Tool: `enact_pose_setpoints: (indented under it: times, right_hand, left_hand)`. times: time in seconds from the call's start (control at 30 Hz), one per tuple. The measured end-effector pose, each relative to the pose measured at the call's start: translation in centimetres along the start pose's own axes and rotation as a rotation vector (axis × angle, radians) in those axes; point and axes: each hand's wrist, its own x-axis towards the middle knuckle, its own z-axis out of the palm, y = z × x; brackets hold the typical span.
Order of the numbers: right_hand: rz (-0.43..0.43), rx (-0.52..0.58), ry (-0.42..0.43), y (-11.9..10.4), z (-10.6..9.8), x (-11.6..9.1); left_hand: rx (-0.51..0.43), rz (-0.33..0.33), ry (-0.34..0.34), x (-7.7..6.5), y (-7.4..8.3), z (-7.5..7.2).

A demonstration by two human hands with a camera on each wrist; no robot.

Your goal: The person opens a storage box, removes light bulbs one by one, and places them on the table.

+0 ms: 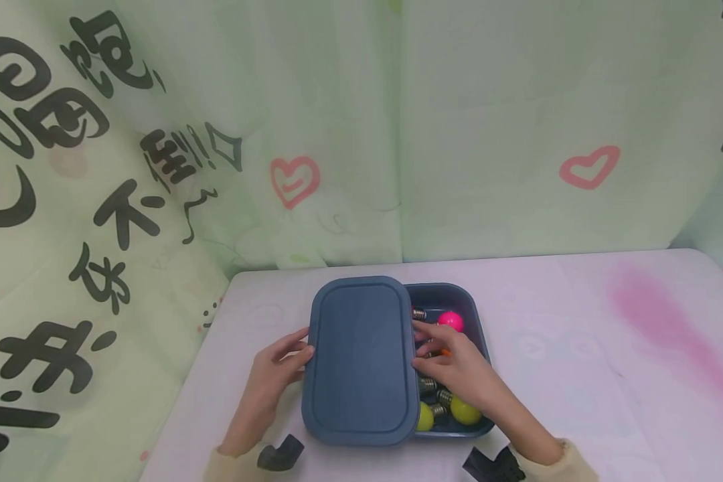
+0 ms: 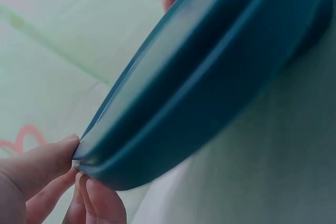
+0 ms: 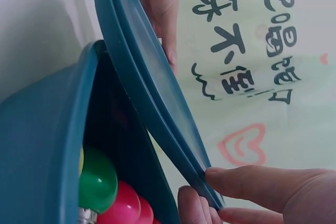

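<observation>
the person's left hand (image 1: 274, 375) and right hand (image 1: 458, 368) pinch opposite edges of a blue lid (image 1: 361, 361), held over the left part of a blue box (image 1: 454, 294) with yellow bulbs (image 1: 466, 410) and a pink bulb (image 1: 451, 321) inside. the right wrist view adds a green bulb (image 3: 98, 181) hidden from the head view. the box sits on a white table (image 1: 554, 381) before a pale green curtain (image 1: 488, 100).
</observation>
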Motion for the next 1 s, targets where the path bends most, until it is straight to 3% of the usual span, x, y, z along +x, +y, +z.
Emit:
enact_pose_setpoints:
  times: [0.3,1.0]
  right_hand:
    - [0.025,0.068,-0.015,-0.4,1.3,0.2]
    - [0.009,0.029,-0.019,-1.3,4.3,1.8]
  left_hand:
    - [0.034,-0.010,0.010,-0.3,0.0,-1.2]
    - [0.072,-0.043,0.050,-0.5,-0.4,-4.3]
